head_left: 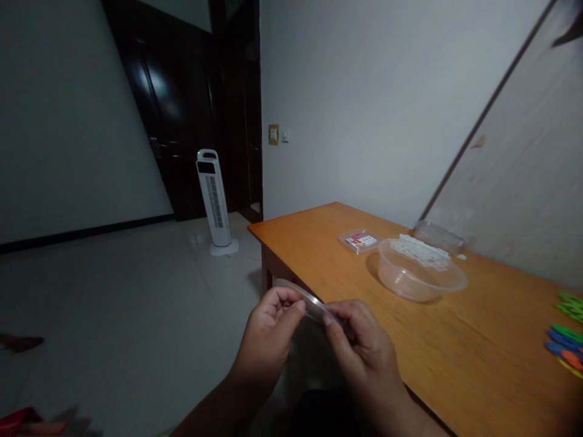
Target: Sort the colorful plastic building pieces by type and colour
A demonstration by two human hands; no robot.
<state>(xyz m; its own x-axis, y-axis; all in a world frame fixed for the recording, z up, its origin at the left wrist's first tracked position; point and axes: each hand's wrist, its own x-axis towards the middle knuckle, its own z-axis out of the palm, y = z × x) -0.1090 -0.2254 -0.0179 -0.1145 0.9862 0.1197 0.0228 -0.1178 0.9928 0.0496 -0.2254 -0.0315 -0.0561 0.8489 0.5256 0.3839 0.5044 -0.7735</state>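
Both my hands hold a clear round plastic lid point(312, 303) by its rim, just off the near left edge of the wooden table point(455, 352). My left hand point(268, 334) pinches the lid's left side and my right hand point(364, 352) grips its right side. A clear plastic bowl point(421, 274) stands on the table beyond my hands, with a white folded cloth or paper point(421, 250) resting across its far rim.
A small clear box with a red-and-white label point(359, 240) lies left of the bowl; another clear container point(439, 237) sits behind it by the wall. Coloured clips point(567, 343) lie at the table's right edge. A white tower fan point(215, 203) stands on the tiled floor near dark doors.
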